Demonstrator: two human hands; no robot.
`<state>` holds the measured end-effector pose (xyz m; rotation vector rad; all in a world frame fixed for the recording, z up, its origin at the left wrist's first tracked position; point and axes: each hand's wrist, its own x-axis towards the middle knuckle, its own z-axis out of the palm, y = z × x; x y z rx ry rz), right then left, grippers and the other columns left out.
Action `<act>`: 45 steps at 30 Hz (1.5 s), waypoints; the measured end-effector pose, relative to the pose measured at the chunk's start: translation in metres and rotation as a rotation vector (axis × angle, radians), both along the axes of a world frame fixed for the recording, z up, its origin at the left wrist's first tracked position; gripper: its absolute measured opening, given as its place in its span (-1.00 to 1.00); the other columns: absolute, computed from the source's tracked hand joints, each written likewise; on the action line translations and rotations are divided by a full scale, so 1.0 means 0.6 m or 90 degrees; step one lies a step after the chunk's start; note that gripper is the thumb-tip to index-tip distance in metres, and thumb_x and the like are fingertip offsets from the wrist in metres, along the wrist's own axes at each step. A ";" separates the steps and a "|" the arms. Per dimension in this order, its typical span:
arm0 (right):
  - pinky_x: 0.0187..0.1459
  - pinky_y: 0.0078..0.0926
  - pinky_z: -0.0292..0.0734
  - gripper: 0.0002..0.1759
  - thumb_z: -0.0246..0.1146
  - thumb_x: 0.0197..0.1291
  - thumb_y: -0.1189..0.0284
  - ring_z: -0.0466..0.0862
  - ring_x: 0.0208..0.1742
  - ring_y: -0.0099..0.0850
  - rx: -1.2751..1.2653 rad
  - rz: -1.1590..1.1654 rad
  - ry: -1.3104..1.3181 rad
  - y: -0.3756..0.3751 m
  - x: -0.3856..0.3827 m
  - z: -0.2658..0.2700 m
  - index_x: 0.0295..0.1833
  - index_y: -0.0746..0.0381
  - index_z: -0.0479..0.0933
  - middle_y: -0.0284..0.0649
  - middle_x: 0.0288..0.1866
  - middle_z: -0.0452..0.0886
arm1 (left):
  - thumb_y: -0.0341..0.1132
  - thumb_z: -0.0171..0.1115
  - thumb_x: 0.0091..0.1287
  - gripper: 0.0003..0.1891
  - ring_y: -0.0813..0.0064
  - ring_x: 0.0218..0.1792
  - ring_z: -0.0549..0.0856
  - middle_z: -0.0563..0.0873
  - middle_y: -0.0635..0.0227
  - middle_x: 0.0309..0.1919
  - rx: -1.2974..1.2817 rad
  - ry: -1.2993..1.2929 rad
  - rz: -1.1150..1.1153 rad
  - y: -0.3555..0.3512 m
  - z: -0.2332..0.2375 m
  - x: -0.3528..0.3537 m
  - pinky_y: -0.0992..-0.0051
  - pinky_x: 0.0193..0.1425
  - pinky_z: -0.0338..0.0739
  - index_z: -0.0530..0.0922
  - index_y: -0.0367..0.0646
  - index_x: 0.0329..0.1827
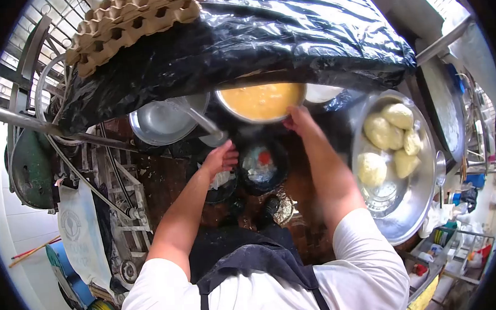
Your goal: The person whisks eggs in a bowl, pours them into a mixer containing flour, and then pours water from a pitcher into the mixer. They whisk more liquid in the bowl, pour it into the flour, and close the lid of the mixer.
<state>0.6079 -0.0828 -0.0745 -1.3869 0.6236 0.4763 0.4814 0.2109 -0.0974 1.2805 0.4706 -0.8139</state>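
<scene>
My right hand (298, 120) is closed on the near right rim of a round metal bowl (246, 117) holding a yellow-orange liquid (265, 99). The far part of that bowl is hidden under black plastic. My left hand (221, 158) is in the air with its fingers apart and nothing in it, just below the end of a metal handle (208, 125). That handle leans out of a second metal bowl (159, 123) at the left.
Black plastic sheeting (286, 35) covers the far surface, with egg trays (134, 23) on it. At the right, a large metal basin (400, 228) holds several dough lumps (382, 132). A dark bucket (264, 168) stands below my hands. A metal rack (129, 189) is at the left.
</scene>
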 end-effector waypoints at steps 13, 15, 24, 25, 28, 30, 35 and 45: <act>-0.58 -0.59 0.44 -0.74 0.09 0.14 0.45 0.51 -0.60 -0.54 -0.051 0.075 -0.023 -0.045 -0.054 0.044 -0.05 0.25 0.47 -0.31 -0.45 0.56 | 0.45 0.08 0.08 -0.14 0.27 0.07 0.58 0.57 0.32 0.14 -0.101 -0.047 0.200 -0.053 0.012 0.099 0.23 0.11 0.40 0.36 0.03 0.33; -0.59 -0.60 0.43 -0.72 0.10 0.11 0.46 0.50 -0.60 -0.55 -0.060 0.082 -0.011 -0.055 -0.076 0.047 -0.04 0.26 0.47 -0.31 -0.46 0.56 | 0.35 0.15 0.11 -0.17 0.28 0.20 0.52 0.53 0.30 0.23 -0.156 -0.048 0.224 -0.055 0.022 0.094 0.16 0.21 0.39 0.32 0.04 0.36; -0.63 -0.60 0.44 -0.64 0.09 0.06 0.51 0.50 -0.63 -0.52 -0.117 0.077 -0.016 -0.091 -0.228 0.059 0.03 0.30 0.46 -0.23 -0.41 0.59 | -0.50 0.11 0.03 -0.64 0.36 -0.30 0.69 0.65 0.26 -0.32 -0.027 -0.038 0.095 -0.050 0.026 0.026 0.34 -0.20 0.65 0.51 -0.35 -0.05; -0.64 -0.60 0.44 -0.66 0.07 0.08 0.52 0.49 -0.65 -0.52 -0.106 0.066 -0.009 -0.090 -0.251 0.070 0.02 0.31 0.47 -0.22 -0.40 0.60 | -0.56 0.07 -0.03 -0.64 0.37 -0.35 0.67 0.62 0.27 -0.36 -0.001 -0.051 0.098 -0.059 0.047 0.003 0.37 -0.25 0.64 0.52 -0.38 -0.10; -0.65 -0.60 0.43 -0.66 0.06 0.08 0.54 0.48 -0.68 -0.52 -0.083 0.025 -0.017 -0.099 -0.334 0.044 0.02 0.31 0.47 -0.21 -0.40 0.60 | -0.57 0.08 -0.06 -0.61 0.36 -0.35 0.67 0.64 0.25 -0.32 -0.009 -0.046 0.052 -0.046 0.001 -0.047 0.40 -0.30 0.61 0.51 -0.40 -0.08; -0.66 -0.60 0.43 -0.65 0.05 0.08 0.56 0.47 -0.70 -0.53 -0.084 -0.027 0.002 -0.089 -0.397 0.074 0.03 0.31 0.46 -0.21 -0.40 0.60 | -0.57 0.08 -0.08 -0.59 0.35 -0.32 0.67 0.64 0.23 -0.29 -0.003 -0.024 0.002 -0.049 0.019 -0.077 0.43 -0.27 0.59 0.50 -0.41 -0.06; -0.66 -0.58 0.41 -0.66 0.04 0.09 0.56 0.49 -0.67 -0.53 -0.155 -0.193 0.005 -0.021 -0.571 0.127 0.02 0.28 0.48 -0.25 -0.45 0.59 | -0.62 0.04 -0.10 -0.53 0.32 -0.19 0.66 0.63 0.21 -0.21 -0.004 -0.028 -0.097 -0.047 0.077 -0.140 0.42 -0.16 0.57 0.47 -0.41 0.00; -0.67 -0.56 0.42 -0.75 0.05 0.05 0.52 0.53 -0.69 -0.51 -0.100 -0.562 -0.013 0.172 -0.955 0.126 -0.18 0.32 0.58 -0.23 -0.53 0.61 | -0.64 0.03 -0.18 -0.41 0.24 -0.06 0.63 0.62 0.18 -0.09 -0.074 -0.065 -0.464 -0.062 0.120 -0.278 0.43 0.02 0.49 0.45 -0.38 0.08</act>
